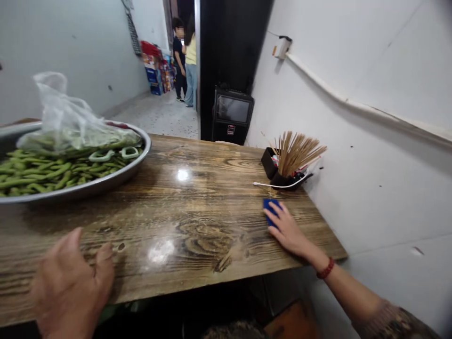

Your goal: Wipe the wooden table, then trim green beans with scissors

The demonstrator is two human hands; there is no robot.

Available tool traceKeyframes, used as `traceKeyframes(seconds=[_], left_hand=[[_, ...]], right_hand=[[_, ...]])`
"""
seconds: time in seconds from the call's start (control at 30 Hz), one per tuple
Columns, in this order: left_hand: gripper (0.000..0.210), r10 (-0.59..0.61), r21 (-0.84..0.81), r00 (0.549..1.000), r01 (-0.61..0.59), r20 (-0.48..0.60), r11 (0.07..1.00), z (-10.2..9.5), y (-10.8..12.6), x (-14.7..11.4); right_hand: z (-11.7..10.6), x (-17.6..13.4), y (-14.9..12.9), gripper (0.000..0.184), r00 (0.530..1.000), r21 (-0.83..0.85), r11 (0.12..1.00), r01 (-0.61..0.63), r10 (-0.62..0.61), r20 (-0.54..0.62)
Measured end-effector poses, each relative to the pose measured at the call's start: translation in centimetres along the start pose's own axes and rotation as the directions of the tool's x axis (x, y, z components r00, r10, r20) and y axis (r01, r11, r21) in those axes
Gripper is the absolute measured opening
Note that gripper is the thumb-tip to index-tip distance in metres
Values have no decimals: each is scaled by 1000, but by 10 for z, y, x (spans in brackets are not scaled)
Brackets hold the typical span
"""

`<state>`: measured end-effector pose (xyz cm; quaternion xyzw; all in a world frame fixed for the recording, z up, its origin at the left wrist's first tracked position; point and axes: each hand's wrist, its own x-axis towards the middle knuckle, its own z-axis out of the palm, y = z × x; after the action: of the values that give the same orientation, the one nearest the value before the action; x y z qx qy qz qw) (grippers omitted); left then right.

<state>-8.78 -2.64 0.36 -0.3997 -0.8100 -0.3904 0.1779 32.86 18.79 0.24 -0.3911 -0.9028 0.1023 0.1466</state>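
My right hand (287,233) rests over a small deep-blue cloth (270,207), pressing it flat on the wooden table (212,188) near its right end. Whether the blue piece is woven or spongy is too small to tell. A red beaded bracelet (325,268) circles that wrist. At the lower left, my left hand (72,282) is held over the table's near edge, thumb apart from the fingers, nothing visible in it. Beyond it sits a wide metal basin (141,162) full of green bean pods (38,174), with a clear plastic bag (67,117) lying on top.
By the right wall stands a dark holder (282,182) packed with wooden sticks (294,153), and a white cable (273,185) trails from it. A black speaker (233,113) stands behind the table. Two people (185,61) are in the far doorway beside stacked boxes (153,70).
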Motion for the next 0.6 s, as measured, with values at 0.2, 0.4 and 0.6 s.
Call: traceKeyframes(seconds=[0.2, 0.4, 0.6], left_hand=[[65, 26, 210, 999, -20, -28, 978, -6, 4, -5], [61, 35, 215, 998, -22, -59, 976, -9, 2, -5], [56, 14, 184, 999, -5, -50, 983, -11, 5, -7]], right_hand=[[40, 60, -165, 42, 675, 430, 638, 638, -733, 86], [28, 143, -158, 43, 765, 515, 639, 571, -642, -51], [28, 227, -77, 47, 998, 175, 984, 17, -28, 64]])
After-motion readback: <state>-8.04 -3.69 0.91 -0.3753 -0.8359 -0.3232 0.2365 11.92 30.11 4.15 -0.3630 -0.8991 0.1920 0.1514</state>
